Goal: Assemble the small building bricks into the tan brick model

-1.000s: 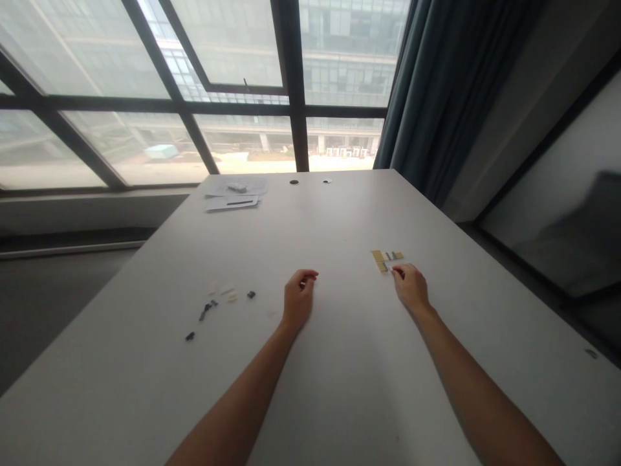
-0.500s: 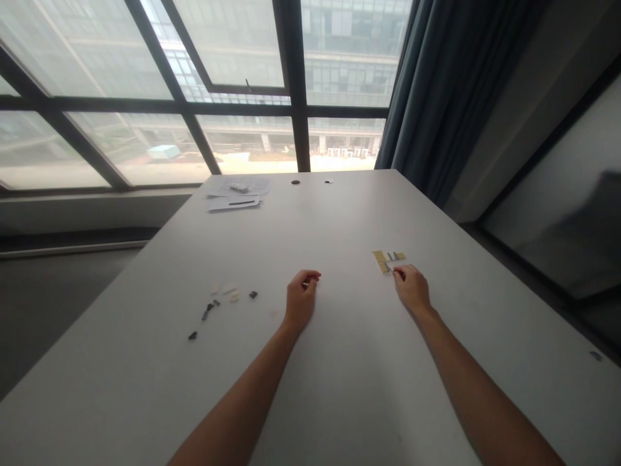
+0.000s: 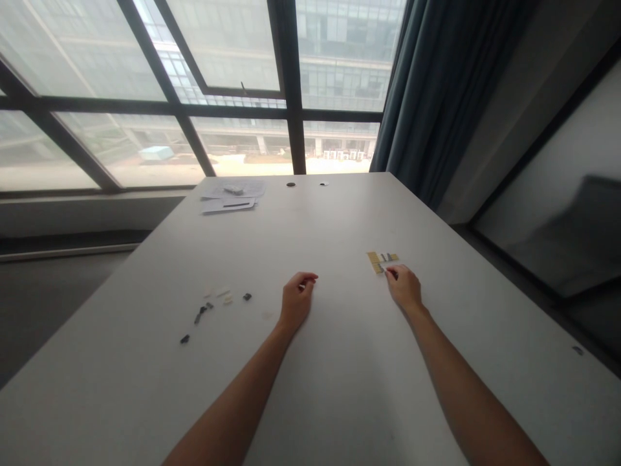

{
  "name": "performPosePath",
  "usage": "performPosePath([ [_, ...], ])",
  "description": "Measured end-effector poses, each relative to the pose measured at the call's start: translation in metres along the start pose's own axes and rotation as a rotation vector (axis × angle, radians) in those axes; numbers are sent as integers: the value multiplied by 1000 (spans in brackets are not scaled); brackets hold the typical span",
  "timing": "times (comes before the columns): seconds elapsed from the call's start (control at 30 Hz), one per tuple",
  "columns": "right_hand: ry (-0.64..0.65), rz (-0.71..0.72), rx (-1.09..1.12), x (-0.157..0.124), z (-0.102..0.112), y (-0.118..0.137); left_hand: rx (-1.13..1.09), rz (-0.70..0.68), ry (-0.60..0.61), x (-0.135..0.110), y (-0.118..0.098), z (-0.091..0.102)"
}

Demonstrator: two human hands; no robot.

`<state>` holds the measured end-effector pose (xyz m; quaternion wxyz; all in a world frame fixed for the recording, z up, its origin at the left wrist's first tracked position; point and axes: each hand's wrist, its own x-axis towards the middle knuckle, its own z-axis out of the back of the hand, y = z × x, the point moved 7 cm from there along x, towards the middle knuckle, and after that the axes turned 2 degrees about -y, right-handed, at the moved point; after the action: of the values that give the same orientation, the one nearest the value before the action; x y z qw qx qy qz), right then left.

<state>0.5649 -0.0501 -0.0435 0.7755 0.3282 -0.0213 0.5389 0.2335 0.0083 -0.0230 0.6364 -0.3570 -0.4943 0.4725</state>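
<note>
A small flat arrangement of yellow, white and grey pieces (image 3: 373,258) lies on the white table (image 3: 310,239), right of the middle. My right hand (image 3: 405,286) is at its near right edge, thumb and fingertips pinched together there. Whatever sits between those fingertips is too small to make out. Left of it, my left hand (image 3: 297,299) rests on the tabletop with its fingers curled inward. Its grip hides whatever may be inside. Farther left are loose dark pieces (image 3: 247,297) and several pale pieces (image 3: 222,292), scattered apart.
Papers (image 3: 233,189) with a small pale object on top lie at the table's far left. Two round holes, one dark (image 3: 290,185), are near the far edge. A small dark item (image 3: 577,350) sits by the right edge. Windows and a blue curtain (image 3: 417,90) stand beyond.
The whole view has shifted slightly, so the table and pieces appear a little farther left. Both hands keep nearly the same places and poses relative to the pieces.
</note>
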Motion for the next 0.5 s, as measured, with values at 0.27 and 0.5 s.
performPosePath([
  [0.27,1,-28,9,0,1,0,21,-8,23,1,3,-3],
  [0.5,2,-9,26,0,-1,-2,22,-3,29,1,2,-3],
])
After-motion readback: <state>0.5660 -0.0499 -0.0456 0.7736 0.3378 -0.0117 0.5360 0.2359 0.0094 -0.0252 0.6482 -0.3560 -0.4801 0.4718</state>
